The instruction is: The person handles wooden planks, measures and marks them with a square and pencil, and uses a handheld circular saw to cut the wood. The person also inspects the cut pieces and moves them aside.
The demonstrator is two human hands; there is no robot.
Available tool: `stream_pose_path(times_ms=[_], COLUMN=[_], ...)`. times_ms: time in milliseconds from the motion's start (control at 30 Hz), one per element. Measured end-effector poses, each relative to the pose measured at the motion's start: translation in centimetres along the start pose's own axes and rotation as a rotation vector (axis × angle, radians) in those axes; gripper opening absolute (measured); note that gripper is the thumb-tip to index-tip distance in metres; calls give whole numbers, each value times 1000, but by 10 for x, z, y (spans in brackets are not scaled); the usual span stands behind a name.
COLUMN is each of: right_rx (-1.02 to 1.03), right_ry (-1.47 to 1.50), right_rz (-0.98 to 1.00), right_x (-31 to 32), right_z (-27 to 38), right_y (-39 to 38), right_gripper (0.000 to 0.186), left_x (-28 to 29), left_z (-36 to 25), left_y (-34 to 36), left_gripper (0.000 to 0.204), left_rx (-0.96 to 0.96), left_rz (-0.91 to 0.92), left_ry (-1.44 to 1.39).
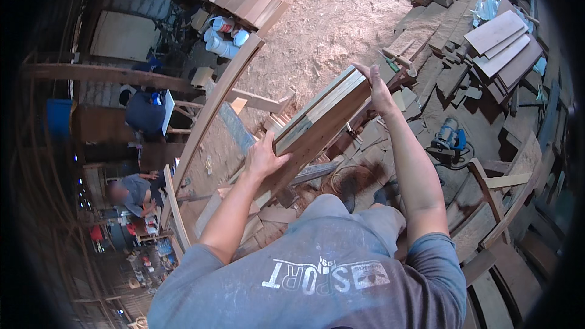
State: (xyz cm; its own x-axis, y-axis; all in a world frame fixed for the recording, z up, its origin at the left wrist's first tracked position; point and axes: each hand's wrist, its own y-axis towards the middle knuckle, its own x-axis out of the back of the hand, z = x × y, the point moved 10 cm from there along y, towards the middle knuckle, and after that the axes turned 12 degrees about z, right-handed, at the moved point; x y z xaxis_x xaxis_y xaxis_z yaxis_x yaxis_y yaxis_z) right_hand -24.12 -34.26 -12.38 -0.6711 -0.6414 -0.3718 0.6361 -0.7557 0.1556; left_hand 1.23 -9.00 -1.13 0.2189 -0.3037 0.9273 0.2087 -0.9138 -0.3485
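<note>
In front of my body I hold a stack of wooden boards [326,123], their long edges lying together and slanting up to the right. My left hand [263,157] grips the near left side of the stack, thumb laid across the wood. Around the far right end curls my right hand [379,92], fingers over the end and its arm stretched out. The undersides of the boards and some fingertips are hidden.
At right, a blue corded router [450,136] sits by wood scraps and piled planks [503,39]. A green-handled tool [390,63] lies beyond my right hand. A long beam [213,109] runs along the left. White buckets [222,42] stand farther off; two people are at left, one seated [137,195].
</note>
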Motion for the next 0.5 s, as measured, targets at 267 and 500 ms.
stream_pose_path(times_ms=[267,500], right_rx=[35,144], right_ry=[-338,-541], right_rz=[-99,-182], right_x=[11,15], right_z=[0,3], right_y=[4,11], right_gripper=[95,81], left_x=[7,-9], left_z=[9,11], left_y=[-40,-54], left_gripper=[80,84], left_rx=[136,125], left_rz=[-206,-399], left_ry=[143,208])
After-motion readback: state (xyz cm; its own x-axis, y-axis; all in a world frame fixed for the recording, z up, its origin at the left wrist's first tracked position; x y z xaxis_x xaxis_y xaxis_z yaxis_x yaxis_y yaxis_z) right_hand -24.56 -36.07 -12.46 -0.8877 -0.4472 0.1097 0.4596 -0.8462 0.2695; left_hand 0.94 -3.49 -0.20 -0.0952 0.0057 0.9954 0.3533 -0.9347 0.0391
